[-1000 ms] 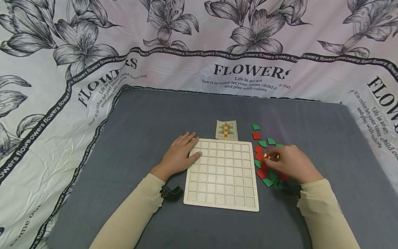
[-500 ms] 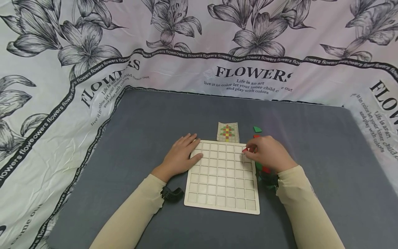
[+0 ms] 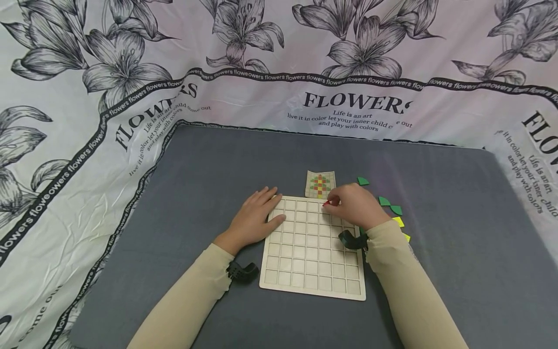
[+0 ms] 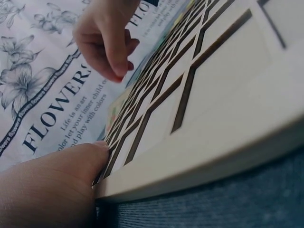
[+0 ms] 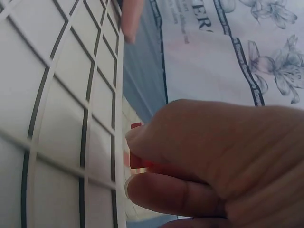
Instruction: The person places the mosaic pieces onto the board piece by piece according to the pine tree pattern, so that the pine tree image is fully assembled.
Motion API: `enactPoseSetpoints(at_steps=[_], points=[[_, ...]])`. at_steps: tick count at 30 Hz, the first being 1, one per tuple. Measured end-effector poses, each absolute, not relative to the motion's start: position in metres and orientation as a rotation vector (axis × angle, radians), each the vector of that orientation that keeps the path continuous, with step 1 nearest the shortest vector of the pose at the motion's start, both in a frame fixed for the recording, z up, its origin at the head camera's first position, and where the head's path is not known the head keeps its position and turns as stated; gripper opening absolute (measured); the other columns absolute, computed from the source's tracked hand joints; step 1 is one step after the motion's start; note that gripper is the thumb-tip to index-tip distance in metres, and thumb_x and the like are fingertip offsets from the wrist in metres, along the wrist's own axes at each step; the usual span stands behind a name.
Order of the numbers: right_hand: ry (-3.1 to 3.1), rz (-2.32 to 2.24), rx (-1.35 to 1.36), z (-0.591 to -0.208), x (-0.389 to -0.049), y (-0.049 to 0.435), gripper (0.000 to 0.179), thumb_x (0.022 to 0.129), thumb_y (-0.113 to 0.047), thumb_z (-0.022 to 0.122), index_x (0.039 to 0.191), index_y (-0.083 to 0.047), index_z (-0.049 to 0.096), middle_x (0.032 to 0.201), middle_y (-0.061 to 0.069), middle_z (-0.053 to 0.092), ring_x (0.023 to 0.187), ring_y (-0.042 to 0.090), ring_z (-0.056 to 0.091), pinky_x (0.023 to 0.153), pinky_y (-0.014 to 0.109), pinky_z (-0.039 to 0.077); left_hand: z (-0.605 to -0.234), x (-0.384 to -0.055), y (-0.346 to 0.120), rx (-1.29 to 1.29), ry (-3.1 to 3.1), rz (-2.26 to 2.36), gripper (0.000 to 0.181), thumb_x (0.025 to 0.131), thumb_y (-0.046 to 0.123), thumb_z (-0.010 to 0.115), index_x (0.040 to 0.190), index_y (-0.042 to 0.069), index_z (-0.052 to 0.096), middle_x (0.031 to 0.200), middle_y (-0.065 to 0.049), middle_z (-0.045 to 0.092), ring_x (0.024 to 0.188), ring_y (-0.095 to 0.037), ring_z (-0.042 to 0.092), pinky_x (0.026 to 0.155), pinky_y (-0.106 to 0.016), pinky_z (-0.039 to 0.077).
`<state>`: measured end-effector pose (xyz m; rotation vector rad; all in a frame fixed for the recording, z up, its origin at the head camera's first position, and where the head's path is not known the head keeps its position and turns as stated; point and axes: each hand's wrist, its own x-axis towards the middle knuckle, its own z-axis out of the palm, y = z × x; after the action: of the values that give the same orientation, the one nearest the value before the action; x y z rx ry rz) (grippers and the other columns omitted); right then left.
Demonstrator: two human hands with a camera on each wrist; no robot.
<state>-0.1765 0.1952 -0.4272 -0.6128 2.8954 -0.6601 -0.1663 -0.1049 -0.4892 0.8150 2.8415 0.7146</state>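
A pale wooden grid board [image 3: 305, 252] lies on the grey table. My left hand [image 3: 253, 218] rests on its far left corner with fingers extended; in the left wrist view the left thumb [image 4: 90, 154] lies at the board's edge. My right hand [image 3: 353, 203] pinches a small red tile [image 3: 326, 203] above the far row of the grid, right of its middle. In the right wrist view the red tile [image 5: 136, 147] shows between thumb and fingers, partly hidden by them. A pattern card [image 3: 320, 180] with a tree of coloured squares lies just beyond the board.
Right of the board lie green quarter-round tiles [image 3: 384, 201] and yellow square tiles [image 3: 398, 221], partly hidden behind the right forearm. One more green tile [image 3: 363, 181] lies farther back. A flower-printed cloth [image 3: 244, 102] stands behind the table.
My right hand has moved left from the tile pile to the board's far edge, carrying a red tile. The left hand has stayed on the board's corner.
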Motion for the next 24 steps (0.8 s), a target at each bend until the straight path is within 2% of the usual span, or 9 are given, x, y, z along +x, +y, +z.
enactPoseSetpoints(at_steps=[3,14,24], points=[[2.871,-0.678,-0.627,-0.43,-0.181,0.187,0.009,0.094,-0.023,0.078,0.09,-0.015,0.081,0.084,-0.001,0.076,0.068,0.011,0.065,0.065,0.036,0.058,-0.49,-0.167,-0.106,0.814,2.842,0.702,0.068,0.109,0.05,0.052,0.164,0.013,0.039,0.172,-0.008,0.03,0.162,-0.028,0.019,0.134,-0.046,0.013],[2.834,-0.602,-0.667,-0.442,-0.183,0.169,0.009,0.095,-0.023,0.08,0.096,-0.015,0.083,0.089,-0.004,0.077,0.081,0.013,0.071,0.076,0.04,0.064,-0.493,-0.168,-0.104,0.845,2.855,0.693,0.065,0.11,0.049,0.051,0.163,0.012,0.042,0.171,-0.01,0.032,0.161,-0.029,0.021,0.133,-0.048,0.015],[2.808,-0.749,-0.707,-0.446,-0.18,0.172,0.007,0.095,-0.02,0.082,0.098,-0.015,0.082,0.09,-0.006,0.075,0.08,0.01,0.068,0.075,0.036,0.062,-0.493,-0.168,-0.105,0.837,2.852,0.708,0.066,0.109,0.049,0.053,0.163,0.012,0.042,0.171,-0.01,0.032,0.161,-0.03,0.021,0.133,-0.049,0.015]])
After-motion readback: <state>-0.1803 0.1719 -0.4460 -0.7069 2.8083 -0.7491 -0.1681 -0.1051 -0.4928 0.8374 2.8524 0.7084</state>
